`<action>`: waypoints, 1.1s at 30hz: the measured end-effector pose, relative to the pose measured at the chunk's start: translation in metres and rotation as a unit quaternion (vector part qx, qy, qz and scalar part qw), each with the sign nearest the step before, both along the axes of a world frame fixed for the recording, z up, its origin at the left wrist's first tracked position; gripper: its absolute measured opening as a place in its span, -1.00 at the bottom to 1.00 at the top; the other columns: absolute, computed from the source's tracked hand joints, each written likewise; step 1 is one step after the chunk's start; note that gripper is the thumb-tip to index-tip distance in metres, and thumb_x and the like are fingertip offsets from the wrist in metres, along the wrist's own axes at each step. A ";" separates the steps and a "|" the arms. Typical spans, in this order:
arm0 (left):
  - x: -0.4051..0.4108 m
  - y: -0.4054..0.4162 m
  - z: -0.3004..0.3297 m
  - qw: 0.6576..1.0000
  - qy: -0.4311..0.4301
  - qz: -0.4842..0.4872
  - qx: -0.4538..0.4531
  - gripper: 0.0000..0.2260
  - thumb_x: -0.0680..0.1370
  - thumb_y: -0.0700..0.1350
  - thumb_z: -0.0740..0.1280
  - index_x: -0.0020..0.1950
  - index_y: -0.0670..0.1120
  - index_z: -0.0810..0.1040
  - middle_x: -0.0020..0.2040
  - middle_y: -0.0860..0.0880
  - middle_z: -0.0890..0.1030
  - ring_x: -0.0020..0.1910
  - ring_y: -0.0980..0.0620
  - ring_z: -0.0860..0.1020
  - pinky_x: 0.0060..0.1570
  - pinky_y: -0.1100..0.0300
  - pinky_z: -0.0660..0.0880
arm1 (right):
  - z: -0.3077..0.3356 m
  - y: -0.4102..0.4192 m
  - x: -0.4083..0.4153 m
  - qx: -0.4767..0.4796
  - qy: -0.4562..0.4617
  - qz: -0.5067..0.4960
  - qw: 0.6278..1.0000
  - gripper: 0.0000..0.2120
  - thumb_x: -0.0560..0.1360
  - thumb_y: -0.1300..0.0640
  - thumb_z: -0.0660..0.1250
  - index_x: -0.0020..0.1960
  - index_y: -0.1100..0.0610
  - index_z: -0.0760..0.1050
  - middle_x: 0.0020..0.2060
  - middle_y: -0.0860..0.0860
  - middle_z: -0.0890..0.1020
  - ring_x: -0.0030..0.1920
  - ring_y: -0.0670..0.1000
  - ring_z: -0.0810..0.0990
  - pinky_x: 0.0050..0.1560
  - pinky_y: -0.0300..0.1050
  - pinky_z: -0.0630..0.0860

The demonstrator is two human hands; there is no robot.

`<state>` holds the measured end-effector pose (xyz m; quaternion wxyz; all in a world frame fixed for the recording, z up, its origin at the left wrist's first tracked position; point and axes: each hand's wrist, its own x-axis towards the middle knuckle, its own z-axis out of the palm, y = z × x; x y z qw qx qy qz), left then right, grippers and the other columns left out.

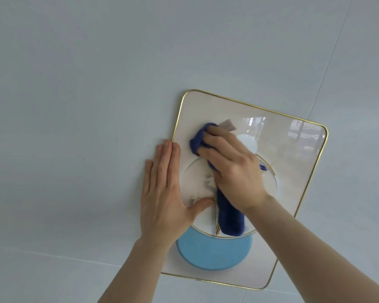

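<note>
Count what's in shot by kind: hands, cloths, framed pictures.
Hands: 2, left hand flat against the picture's left edge, right hand gripping the cloth
Cloths: 1, dark blue cloth
Framed pictures: 1, gold-framed picture
Total: 4

Surface finishes: framed panel (pixel 293 171) and blue cloth (pixel 230 217)

The framed panel had a smooth, glossy face that carried bright reflections near its upper right corner. Its thin rim (pixel 249 105) looked like polished gold-coloured metal. The blue cloth across the panel's centre was soft, fuzzy, matt fabric. The light blue disc (pixel 212 252) at the panel's lower edge looked matt. The wall (pixel 96 84) around the panel was pale and smooth with a low sheen.
</note>
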<state>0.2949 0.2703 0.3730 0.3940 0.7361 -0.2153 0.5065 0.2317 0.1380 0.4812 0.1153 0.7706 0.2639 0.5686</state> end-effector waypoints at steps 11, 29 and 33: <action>-0.001 -0.001 -0.001 1.000 0.005 0.009 0.001 0.22 0.34 0.56 0.37 0.74 -0.03 -0.11 0.75 0.01 0.00 0.74 0.05 -0.03 0.70 0.01 -0.05 | -0.040 -0.047 -0.020 0.110 -0.027 -0.043 0.993 -0.76 0.57 0.36 0.26 0.09 0.28 0.69 0.14 0.19 0.70 0.37 0.20 0.54 0.29 0.04 0.56; -0.029 -0.002 0.011 0.996 0.077 0.034 0.020 0.24 0.32 0.40 0.53 0.73 -0.11 -0.08 0.75 -0.07 0.01 0.73 -0.08 0.03 0.67 -0.13 0.11 | -0.020 -0.064 -0.058 0.226 -0.039 -0.115 0.966 -0.55 0.27 0.59 0.43 0.08 0.26 0.70 0.10 0.12 0.71 0.16 0.14 0.58 0.02 0.00 0.62; -0.028 -0.003 0.010 0.996 0.077 0.034 0.015 0.25 0.30 0.38 0.56 0.73 -0.10 -0.08 0.75 -0.07 0.01 0.73 -0.09 0.04 0.67 -0.12 0.12 | -0.033 -0.068 -0.064 0.190 -0.026 -0.145 0.971 -0.55 0.20 0.63 0.41 -0.02 0.27 0.71 -0.04 0.12 0.73 -0.03 0.24 0.65 -0.18 -0.01 0.64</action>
